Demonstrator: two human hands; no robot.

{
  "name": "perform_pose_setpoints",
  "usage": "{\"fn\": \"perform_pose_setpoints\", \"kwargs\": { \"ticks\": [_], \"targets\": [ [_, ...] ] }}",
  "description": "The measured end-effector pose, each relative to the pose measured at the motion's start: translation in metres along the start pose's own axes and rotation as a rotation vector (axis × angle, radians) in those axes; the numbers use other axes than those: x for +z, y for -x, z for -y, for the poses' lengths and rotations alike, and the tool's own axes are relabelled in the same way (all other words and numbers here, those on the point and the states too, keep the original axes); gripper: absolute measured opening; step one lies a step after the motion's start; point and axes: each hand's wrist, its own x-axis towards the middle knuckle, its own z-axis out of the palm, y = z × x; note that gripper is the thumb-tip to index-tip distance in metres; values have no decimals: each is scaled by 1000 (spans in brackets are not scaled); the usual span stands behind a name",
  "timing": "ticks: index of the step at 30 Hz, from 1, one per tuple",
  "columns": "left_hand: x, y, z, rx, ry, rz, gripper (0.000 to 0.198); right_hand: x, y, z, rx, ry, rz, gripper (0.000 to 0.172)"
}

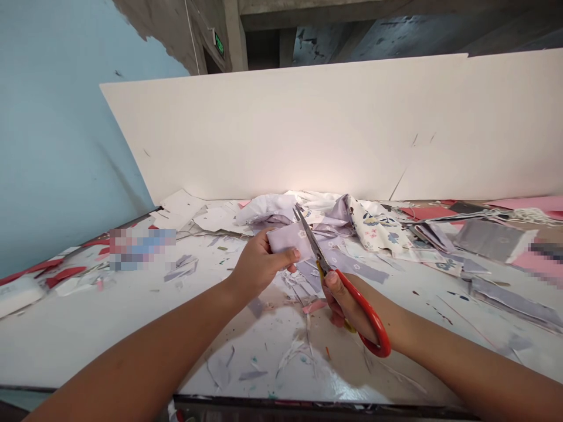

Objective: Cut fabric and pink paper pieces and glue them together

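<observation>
My left hand [259, 264] pinches a small lilac floral fabric piece [285, 243] between thumb and fingers. My right hand [343, 299] grips red-handled scissors [369, 319], with the thumb through one loop. Their steel blades [311, 241] reach up past the fabric's right edge and stand slightly apart. The lower blade is hidden where it meets the cloth. Fabric snippets [299, 287] lie on the white table [109, 334] below both hands.
Crumpled white cloth [266, 208] and cream floral fabric [378, 228] lie heaped behind the hands. Grey folded fabric [492, 240], pink sheets [523, 203] and a long metal ruler [457, 217] lie to the right. A white board [281, 135] stands along the table's back.
</observation>
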Motion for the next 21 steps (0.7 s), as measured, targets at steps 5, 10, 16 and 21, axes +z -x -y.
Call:
{"fn": "perform_pose_setpoints", "kwargs": {
  "ticks": [5,10,16,21],
  "targets": [
    [2,1,-3,-9,-2,8,28,-2,-1,-2,24,145,87,55],
    [1,1,-5,-19,7,1,29,-3,-1,0,49,111,103,54],
    [0,2,-7,-29,2,24,29,-3,-5,-4,-34,-166,34,45],
    [3,6,-9,-137,-2,252,28,-5,-10,0,-47,-400,-15,39]
  ]
}}
